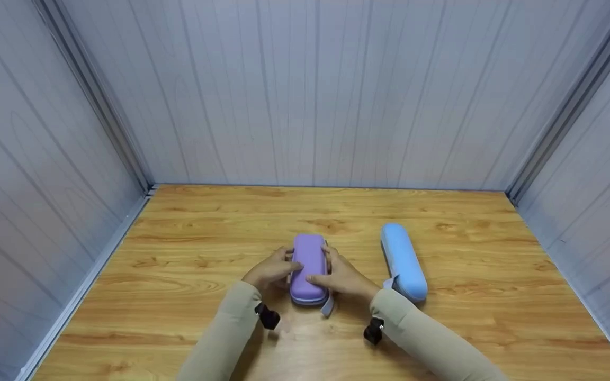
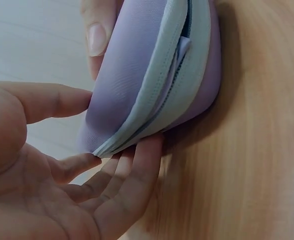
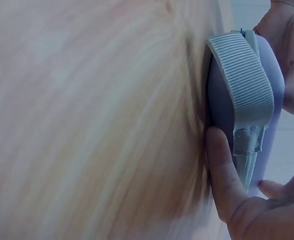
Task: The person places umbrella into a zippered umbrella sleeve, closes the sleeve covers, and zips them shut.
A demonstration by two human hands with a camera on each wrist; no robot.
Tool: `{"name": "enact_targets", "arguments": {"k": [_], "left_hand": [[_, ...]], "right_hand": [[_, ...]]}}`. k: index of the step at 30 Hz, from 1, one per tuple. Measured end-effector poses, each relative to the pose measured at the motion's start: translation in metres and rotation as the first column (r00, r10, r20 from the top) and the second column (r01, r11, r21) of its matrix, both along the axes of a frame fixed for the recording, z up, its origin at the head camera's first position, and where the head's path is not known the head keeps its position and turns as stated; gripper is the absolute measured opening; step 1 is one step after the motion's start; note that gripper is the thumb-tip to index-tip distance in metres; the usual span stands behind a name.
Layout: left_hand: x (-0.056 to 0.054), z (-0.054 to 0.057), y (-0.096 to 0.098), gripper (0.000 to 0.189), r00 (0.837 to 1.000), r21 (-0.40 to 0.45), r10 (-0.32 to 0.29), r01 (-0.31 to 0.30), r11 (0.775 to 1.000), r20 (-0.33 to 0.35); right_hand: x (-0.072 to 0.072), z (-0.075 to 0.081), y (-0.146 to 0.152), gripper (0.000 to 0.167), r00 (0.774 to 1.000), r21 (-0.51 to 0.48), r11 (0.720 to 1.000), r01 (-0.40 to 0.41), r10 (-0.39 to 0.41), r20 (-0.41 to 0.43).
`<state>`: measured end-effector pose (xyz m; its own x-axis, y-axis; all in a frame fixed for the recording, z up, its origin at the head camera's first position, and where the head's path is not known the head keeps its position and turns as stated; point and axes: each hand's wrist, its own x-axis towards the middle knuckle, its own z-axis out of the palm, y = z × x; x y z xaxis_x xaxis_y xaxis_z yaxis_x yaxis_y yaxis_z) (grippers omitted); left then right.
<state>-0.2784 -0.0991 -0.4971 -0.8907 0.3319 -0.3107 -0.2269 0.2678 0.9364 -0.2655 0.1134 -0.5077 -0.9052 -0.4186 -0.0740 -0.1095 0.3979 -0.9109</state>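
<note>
A purple zip case (image 1: 309, 248) lies lengthwise on the table between both hands. My left hand (image 1: 269, 271) grips its left side, thumb on the top and fingers against the lower edge. From the right, my right hand (image 1: 348, 277) holds the case with its thumb on top and other fingers along the side. The left wrist view shows a pale zipper band (image 2: 152, 95) running round the case, with the zipper seemingly closed near the fingers. A grey ribbed strap (image 3: 247, 85) loops from the case's side in the right wrist view.
A light blue case (image 1: 404, 262) lies at a slant to the right of the right forearm, with a grey strap at its near end. The wooden table (image 1: 204, 227) is bounded by pale panel walls (image 1: 294, 106) at the back and both sides.
</note>
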Motion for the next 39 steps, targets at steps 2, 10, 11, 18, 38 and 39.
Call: {"name": "enact_targets", "arguments": {"k": [2, 10, 11, 18, 38, 39], "left_hand": [[0.002, 0.000, 0.000, 0.065, 1.000, -0.012, -0.004, 0.004, 1.000, -0.008], [0.005, -0.001, 0.002, 0.066, 1.000, -0.002, -0.017, 0.017, 1.000, 0.003], [0.005, -0.001, 0.003, 0.066, 1.000, 0.000, -0.017, 0.017, 1.000, 0.003], [0.005, -0.001, 0.004, 0.068, 1.000, 0.003, -0.005, 0.005, 1.000, 0.004], [0.004, -0.004, 0.006, 0.068, 0.997, 0.120, 0.013, -0.021, 0.993, 0.070], [0.004, -0.004, 0.006, 0.068, 0.997, 0.122, 0.011, -0.020, 0.992, 0.072]], "right_hand": [[0.001, 0.000, 0.000, 0.099, 1.000, 0.004, 1.000, -0.008, 0.008, -0.001], [0.004, 0.007, 0.006, 0.099, 0.997, 0.030, 0.999, -0.025, 0.022, 0.078], [0.004, 0.008, 0.007, 0.099, 0.996, 0.033, 0.999, -0.028, 0.025, 0.089], [0.002, 0.014, 0.013, 0.095, 0.990, 0.046, 0.996, -0.078, 0.072, 0.118], [-0.040, 0.035, 0.029, 0.061, 0.998, 0.263, 0.964, -0.031, 0.014, 0.067], [-0.042, 0.033, 0.028, 0.059, 0.999, 0.281, 0.960, -0.019, 0.004, 0.053]]}}
